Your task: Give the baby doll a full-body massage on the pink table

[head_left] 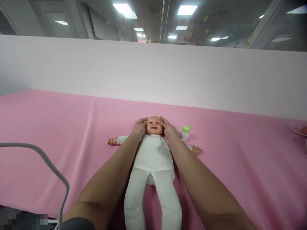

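A grey cable (48, 160) curves nearest the camera. A white-clothed baby doll (153, 153) lies face-up on a pink sheet (230, 150), its head held between the cupped left hand (140, 128) and right hand (169, 130); a green-capped bottle (184, 133) is just beside the latter.

Bright light panels (187, 10) show above a plain white wall (153, 73).

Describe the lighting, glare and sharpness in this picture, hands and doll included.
Head view: ceiling lights burn out white above the pale panel; left hand, right hand and doll look fairly clear; the pink sheet darkens between the doll's legs; the bottle's label is too small to read; a lower-left patch is pixelated.
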`<state>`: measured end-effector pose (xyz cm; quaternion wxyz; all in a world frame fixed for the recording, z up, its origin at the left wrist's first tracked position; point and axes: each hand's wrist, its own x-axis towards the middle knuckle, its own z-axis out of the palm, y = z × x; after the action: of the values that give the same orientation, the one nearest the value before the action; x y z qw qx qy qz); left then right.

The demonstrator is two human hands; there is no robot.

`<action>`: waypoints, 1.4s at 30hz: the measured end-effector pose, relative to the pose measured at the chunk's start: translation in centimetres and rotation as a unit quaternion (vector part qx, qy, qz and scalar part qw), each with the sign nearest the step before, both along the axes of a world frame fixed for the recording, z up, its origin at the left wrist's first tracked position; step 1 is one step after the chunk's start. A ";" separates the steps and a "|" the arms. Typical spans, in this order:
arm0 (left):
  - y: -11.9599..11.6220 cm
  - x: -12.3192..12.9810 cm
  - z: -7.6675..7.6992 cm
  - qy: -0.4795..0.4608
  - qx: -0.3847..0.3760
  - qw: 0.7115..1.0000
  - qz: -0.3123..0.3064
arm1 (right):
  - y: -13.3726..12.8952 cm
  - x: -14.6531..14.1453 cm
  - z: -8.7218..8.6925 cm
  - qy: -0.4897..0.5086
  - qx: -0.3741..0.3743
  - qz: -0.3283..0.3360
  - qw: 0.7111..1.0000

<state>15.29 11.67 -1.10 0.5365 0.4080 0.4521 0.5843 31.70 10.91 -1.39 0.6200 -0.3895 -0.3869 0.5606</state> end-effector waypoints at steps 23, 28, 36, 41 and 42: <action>0.0 0.6 0.2 0.085 0.030 0.995 0.030 | -0.5 -0.7 0.6 -0.014 -0.014 -0.022 1.000; -0.4 -0.4 0.5 0.036 0.003 0.999 -0.005 | -0.7 -0.1 1.0 0.029 -0.052 0.020 0.998; -1.0 -0.9 0.6 0.022 0.011 0.998 -0.056 | -1.2 0.1 1.0 0.002 -0.022 0.039 0.999; -0.9 -0.4 0.3 0.137 0.069 0.988 -0.025 | -1.2 -0.1 0.8 -0.078 0.004 0.026 0.997; -0.9 -0.3 0.3 0.158 0.069 0.985 -0.016 | -1.2 -0.1 0.7 -0.091 0.006 0.020 0.996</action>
<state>14.95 10.74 -0.80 0.4380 0.5381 0.4832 0.5340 31.56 9.71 -0.64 0.5729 -0.4274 -0.4532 0.5327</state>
